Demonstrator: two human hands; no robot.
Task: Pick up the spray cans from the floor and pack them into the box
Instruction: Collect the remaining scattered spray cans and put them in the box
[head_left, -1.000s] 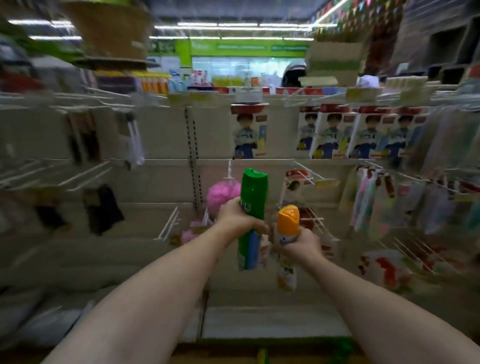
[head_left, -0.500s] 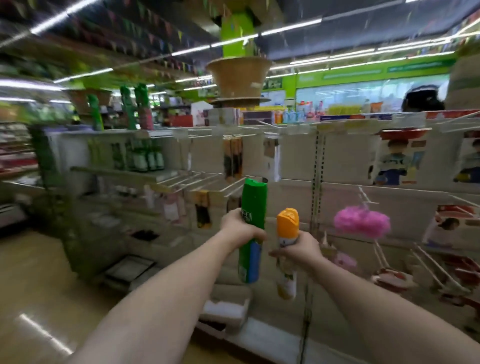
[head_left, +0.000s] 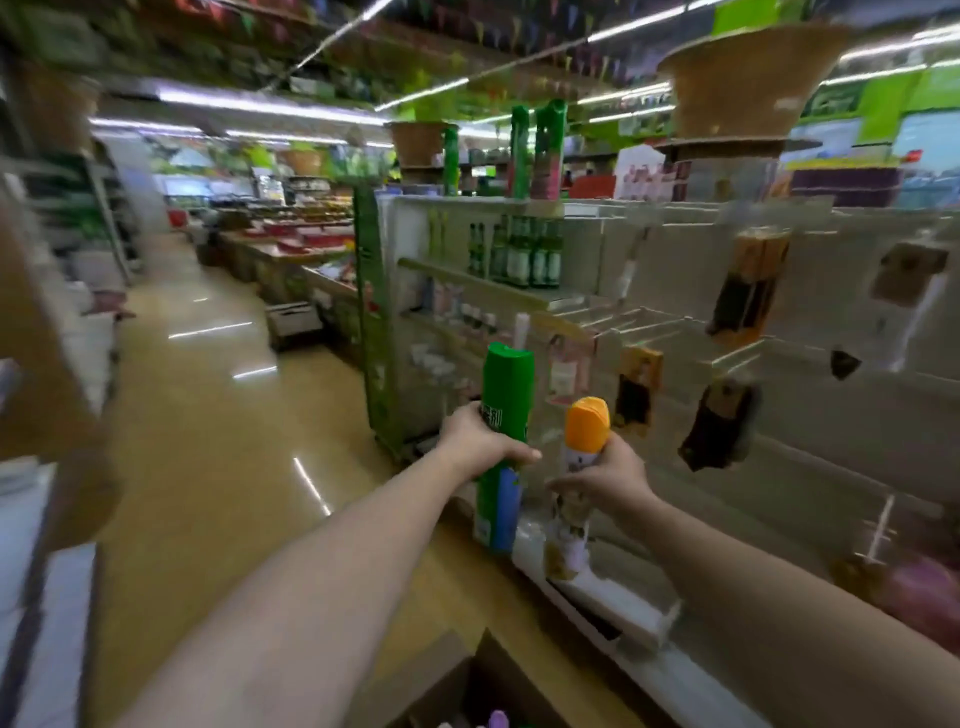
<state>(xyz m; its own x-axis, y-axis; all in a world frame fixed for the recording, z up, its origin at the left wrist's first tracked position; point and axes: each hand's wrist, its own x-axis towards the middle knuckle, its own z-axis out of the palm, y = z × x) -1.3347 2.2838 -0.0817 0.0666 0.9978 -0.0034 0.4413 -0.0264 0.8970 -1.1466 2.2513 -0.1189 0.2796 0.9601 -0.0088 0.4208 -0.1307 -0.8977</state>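
The tall green spray can (head_left: 503, 447) stands upright in the left hand (head_left: 480, 446), fingers wrapped tight around its middle; just beside it the orange-capped spray can (head_left: 574, 488) is clamped the same way in the right hand (head_left: 608, 475). Both are held out at arm's length, well above the cardboard box (head_left: 467, 686) at the bottom edge, which seems to hold something already. Picking up looks done for this pair; lowering them in remains, beside the store shelving (head_left: 649, 291)

I see a glossy green spray can (head_left: 506, 395) with a smooth plastic cap, and an orange-capped can (head_left: 579, 467), its cap shiny plastic too. The floor (head_left: 218, 415) looks polished and reflective. The box (head_left: 462, 686) below looks like matt brown cardboard.
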